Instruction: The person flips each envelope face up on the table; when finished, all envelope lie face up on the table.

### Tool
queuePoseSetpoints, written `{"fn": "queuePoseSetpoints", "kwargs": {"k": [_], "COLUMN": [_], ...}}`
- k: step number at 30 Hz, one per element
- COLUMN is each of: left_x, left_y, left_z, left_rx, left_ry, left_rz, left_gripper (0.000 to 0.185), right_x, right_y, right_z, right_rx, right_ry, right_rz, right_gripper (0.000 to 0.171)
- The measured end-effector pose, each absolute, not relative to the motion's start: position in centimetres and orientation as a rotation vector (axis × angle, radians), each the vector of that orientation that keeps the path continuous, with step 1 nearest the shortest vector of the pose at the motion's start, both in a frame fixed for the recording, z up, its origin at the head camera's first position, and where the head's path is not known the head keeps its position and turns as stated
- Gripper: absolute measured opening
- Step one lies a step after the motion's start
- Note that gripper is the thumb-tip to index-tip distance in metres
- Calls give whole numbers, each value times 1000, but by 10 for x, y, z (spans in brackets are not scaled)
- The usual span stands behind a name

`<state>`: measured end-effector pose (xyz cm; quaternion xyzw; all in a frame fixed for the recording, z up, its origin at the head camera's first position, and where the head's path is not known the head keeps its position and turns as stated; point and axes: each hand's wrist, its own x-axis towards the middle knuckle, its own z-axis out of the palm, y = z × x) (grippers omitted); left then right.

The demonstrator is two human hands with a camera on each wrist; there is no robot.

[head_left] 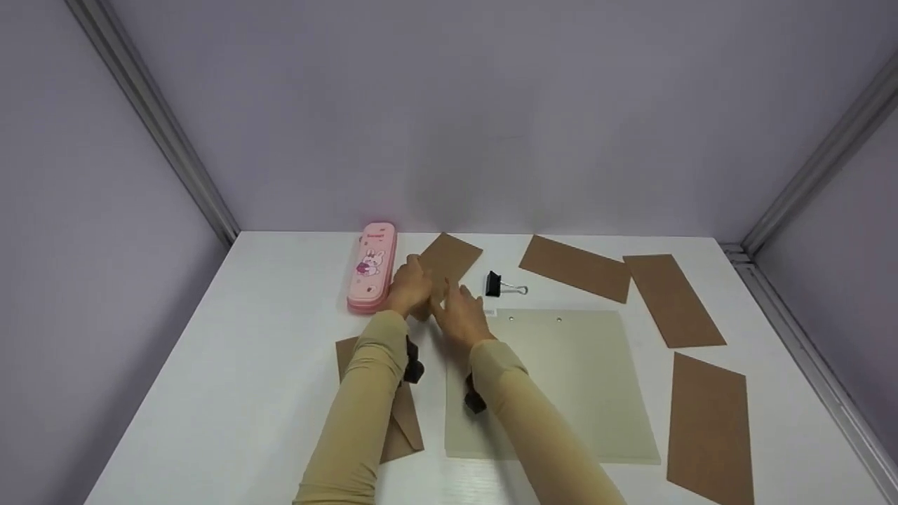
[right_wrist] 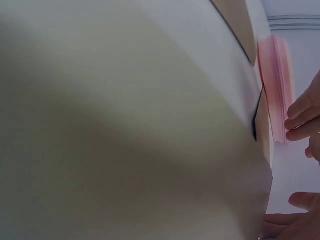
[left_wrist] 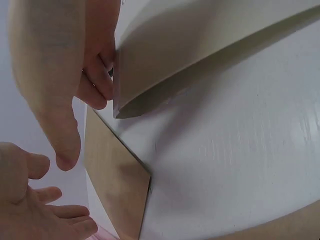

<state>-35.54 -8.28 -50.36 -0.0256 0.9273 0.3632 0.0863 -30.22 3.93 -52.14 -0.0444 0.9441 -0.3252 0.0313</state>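
Head view: pink pencil case [head_left: 372, 267] beside hands.

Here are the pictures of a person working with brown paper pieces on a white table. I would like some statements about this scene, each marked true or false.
1. Both hands, the left hand and the right hand, are at the brown paper piece beside the pink pencil case. True.
2. The pink pencil case stands upright. False: it lies flat on the table.
3. A black binder clip lies on the table, held by no hand. True.
4. The binder clip is clamped on the pale sheet. False: it lies apart from it.
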Motion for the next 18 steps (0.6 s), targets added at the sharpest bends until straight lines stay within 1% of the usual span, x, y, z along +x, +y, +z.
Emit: {"fn": "queuePoseSetpoints", "kwargs": {"k": [2, 5, 10, 16, 18], "left_x": [-365, -368, -348, -343, -342], "left_y": [-85, -86, -82, -84, -87], "left_z": [-519, -528, -505, -496, -496], "left_rx": [-98, -132, -161, -134, -133], "left_ry": [2801, 2790, 2757, 2796, 2782], "left_rz": [1031, 957, 853, 741, 765], "left_gripper": [55, 59, 68, 62, 63], "right_x": [-302, -301, -300, -301, -301], "right_y": [37, 34, 34, 34, 33], "right_z": [-523, -523, -520, -516, -516], "right_rx": [-160, -198, -267, -250, -240], "right_ry": [2930, 2932, 2924, 2896, 2887], "right_rz": [-889, -787, -683, -797, -888], "right_gripper": [60, 58, 55, 61, 63]}}
